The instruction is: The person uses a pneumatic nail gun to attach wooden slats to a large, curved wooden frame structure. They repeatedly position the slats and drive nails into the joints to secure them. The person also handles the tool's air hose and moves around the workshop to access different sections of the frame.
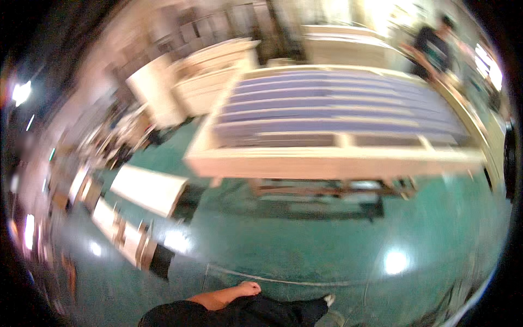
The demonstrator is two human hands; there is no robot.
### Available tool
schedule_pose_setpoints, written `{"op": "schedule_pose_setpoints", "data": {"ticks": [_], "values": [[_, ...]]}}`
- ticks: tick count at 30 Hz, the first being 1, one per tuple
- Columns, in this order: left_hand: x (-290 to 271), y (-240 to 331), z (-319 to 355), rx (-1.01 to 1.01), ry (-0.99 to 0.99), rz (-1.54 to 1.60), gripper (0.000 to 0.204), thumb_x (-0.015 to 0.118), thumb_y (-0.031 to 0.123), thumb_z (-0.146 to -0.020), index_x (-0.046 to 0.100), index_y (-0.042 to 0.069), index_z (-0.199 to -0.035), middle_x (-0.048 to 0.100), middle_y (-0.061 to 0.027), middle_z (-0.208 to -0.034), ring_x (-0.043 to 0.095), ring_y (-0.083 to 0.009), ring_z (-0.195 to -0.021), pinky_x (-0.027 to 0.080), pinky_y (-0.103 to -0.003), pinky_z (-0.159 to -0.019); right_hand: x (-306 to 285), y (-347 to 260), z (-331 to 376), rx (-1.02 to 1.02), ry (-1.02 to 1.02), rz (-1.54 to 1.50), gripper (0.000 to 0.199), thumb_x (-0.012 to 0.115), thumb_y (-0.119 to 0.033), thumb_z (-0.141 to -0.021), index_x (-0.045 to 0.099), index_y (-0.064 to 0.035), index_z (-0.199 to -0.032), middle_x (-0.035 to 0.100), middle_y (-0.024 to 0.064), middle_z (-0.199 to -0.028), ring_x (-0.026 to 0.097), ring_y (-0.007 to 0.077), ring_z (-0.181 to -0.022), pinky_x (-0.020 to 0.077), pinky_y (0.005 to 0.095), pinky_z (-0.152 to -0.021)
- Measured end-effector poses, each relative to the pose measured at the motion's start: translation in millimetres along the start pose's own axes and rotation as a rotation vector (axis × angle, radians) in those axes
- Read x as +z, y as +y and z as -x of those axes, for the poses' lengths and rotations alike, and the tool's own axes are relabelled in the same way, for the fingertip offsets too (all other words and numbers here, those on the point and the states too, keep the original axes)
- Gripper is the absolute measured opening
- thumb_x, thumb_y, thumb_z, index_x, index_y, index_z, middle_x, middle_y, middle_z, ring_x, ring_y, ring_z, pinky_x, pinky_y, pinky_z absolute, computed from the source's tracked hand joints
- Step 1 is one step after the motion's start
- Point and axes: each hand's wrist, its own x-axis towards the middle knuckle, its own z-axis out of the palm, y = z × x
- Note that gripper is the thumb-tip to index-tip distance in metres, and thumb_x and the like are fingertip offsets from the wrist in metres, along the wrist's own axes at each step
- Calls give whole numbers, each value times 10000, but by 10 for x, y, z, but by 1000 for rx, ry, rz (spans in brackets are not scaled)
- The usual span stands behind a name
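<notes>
My left hand (pixel 249 288) is low in the head view, at the end of a bare forearm that comes out of a black sleeve. Its fingers look curled in, and nothing shows in them. The hand hangs beside my black trousers (pixel 272 310), over the green floor, touching none of the wooden pieces. My right hand is not in view. Farther off stands a large pale wooden frame (pixel 338 163), raised on a support. Light slats (pixel 321 102) run across it, with bluish-purple strips between them. The picture is smeared by motion.
Pale boards (pixel 148 188) lie low at the left, by a longer low wooden piece (pixel 117 231). Wooden cabinet-like pieces (pixel 210 82) stand behind. At the far right, a person in dark clothes (pixel 433 52) leans at the frame's edge. Green floor (pixel 305 240) stretches before me.
</notes>
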Motion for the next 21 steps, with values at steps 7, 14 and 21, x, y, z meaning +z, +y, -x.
{"op": "schedule_pose_setpoints", "data": {"ticks": [7,14,21], "values": [[-922,-1752,1101,99,307,91,368,607,419,-971,696,90,-1110,689,-129,-1086,660,-290,-1033,517,-421,-893,985,-4236,3147,-592,-1238,84,358,684,-183,-880,657,-30,-1202,697,195,-1116,668,360,-1044,523,456,-907],[-2795,-3422,2541,-563,866,414,316,619,338,-908,737,68,-1020,718,-136,-851,711,-302,-826,563,-448,-770,1521,-7098,5334,-445,-1704,-412,172,634,-40,-884,673,-38,-1052,710,91,-990,693,270,-766,569,453,-714],[-4133,-3753,2778,-623,1061,1142,188,644,211,-924,668,32,-975,678,-84,-784,640,-187,-662,511,-357,-611,2988,-8835,6936,-1160,-1539,175,245,694,-135,-827,694,-49,-1056,718,142,-1022,689,270,-950,538,389,-858]]}}
